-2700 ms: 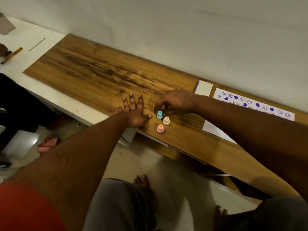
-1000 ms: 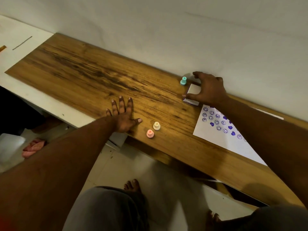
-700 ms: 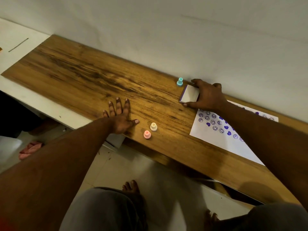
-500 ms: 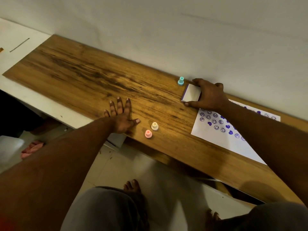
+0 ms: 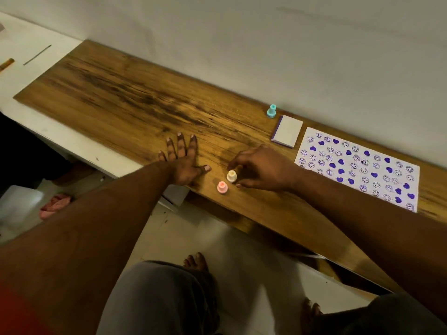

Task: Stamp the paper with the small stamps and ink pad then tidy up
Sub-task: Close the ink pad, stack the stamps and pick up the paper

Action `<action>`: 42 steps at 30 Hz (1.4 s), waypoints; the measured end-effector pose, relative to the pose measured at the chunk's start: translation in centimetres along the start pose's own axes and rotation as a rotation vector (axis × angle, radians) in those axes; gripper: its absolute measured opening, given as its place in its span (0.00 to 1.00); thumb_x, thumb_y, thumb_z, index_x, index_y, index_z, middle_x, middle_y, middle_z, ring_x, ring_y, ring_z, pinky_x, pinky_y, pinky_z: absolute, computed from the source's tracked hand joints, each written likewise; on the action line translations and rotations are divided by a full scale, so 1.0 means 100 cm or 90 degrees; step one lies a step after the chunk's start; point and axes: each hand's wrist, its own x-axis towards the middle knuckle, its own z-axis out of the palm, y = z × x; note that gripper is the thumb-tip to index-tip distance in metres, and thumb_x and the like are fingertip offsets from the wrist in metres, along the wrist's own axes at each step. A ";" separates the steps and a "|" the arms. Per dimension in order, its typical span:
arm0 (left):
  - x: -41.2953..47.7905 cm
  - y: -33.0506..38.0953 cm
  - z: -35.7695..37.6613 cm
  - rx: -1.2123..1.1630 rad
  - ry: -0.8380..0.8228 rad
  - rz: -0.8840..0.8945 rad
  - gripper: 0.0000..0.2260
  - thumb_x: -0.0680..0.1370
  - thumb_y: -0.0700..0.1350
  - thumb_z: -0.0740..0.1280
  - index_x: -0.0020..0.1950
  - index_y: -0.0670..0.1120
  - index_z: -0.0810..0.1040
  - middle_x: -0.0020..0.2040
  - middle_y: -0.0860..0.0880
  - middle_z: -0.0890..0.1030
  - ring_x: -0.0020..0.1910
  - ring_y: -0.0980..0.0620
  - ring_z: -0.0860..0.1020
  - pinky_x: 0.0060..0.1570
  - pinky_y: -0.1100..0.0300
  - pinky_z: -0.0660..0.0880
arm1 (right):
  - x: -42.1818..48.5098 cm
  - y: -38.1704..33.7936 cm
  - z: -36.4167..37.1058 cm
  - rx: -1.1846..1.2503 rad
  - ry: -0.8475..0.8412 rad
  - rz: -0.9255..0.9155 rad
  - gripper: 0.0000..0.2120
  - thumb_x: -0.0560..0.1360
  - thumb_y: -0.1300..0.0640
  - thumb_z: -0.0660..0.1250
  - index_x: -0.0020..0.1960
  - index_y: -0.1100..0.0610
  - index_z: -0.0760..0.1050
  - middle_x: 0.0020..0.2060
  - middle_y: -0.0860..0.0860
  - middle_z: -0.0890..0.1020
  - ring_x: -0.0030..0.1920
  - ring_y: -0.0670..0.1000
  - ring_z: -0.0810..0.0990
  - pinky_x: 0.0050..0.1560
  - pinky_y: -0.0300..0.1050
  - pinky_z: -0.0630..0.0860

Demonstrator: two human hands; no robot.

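My right hand [image 5: 262, 171] reaches down at the table's front edge, its fingertips closed around a cream stamp [image 5: 231, 176] that stands on the wood. A pink stamp [image 5: 222, 187] stands just left of it and nearer me, untouched. Flat on the wooden table [image 5: 135, 105], fingers spread, lies my left hand [image 5: 183, 160], left of both stamps. A teal stamp [image 5: 271, 111] stands near the wall beside the closed white ink pad [image 5: 286, 131]. The paper [image 5: 358, 168], covered with purple smileys and hearts, lies to the right.
The wall runs close behind the table. A white surface [image 5: 29, 42] adjoins the table at far left, with a thin line mark and a brown stick on it. Below the front edge are a tiled floor, my grey-clad knee and bare feet.
My right hand has let go of the ink pad by the wall and come forward and left to the cream stamp. The ink pad now lies beside the teal stamp. My left hand has stayed put.
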 end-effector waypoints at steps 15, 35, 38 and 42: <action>-0.004 -0.001 -0.004 -0.002 -0.004 0.016 0.48 0.81 0.69 0.60 0.81 0.55 0.26 0.78 0.43 0.22 0.78 0.35 0.26 0.76 0.33 0.35 | 0.038 0.062 -0.032 -0.065 0.255 0.465 0.17 0.74 0.40 0.71 0.56 0.48 0.85 0.46 0.48 0.86 0.48 0.52 0.83 0.42 0.43 0.75; -0.005 -0.002 -0.005 -0.007 -0.008 0.024 0.48 0.81 0.68 0.61 0.81 0.54 0.26 0.78 0.42 0.22 0.78 0.34 0.26 0.76 0.33 0.35 | 0.028 0.089 -0.033 -0.098 0.342 0.521 0.24 0.73 0.35 0.70 0.59 0.51 0.84 0.47 0.50 0.87 0.47 0.53 0.84 0.49 0.50 0.81; -0.005 -0.003 -0.005 -0.010 -0.007 0.024 0.48 0.81 0.68 0.61 0.81 0.54 0.26 0.78 0.42 0.22 0.78 0.35 0.26 0.75 0.33 0.35 | 0.020 0.076 -0.040 -0.107 0.401 0.491 0.28 0.72 0.29 0.67 0.58 0.50 0.85 0.46 0.48 0.87 0.46 0.50 0.83 0.46 0.47 0.79; -0.003 -0.004 -0.004 -0.013 -0.006 0.018 0.48 0.80 0.68 0.61 0.81 0.55 0.26 0.78 0.43 0.22 0.77 0.35 0.25 0.75 0.33 0.34 | 0.000 0.023 -0.029 0.006 0.338 0.284 0.22 0.74 0.32 0.68 0.54 0.48 0.85 0.43 0.44 0.82 0.43 0.45 0.79 0.41 0.42 0.74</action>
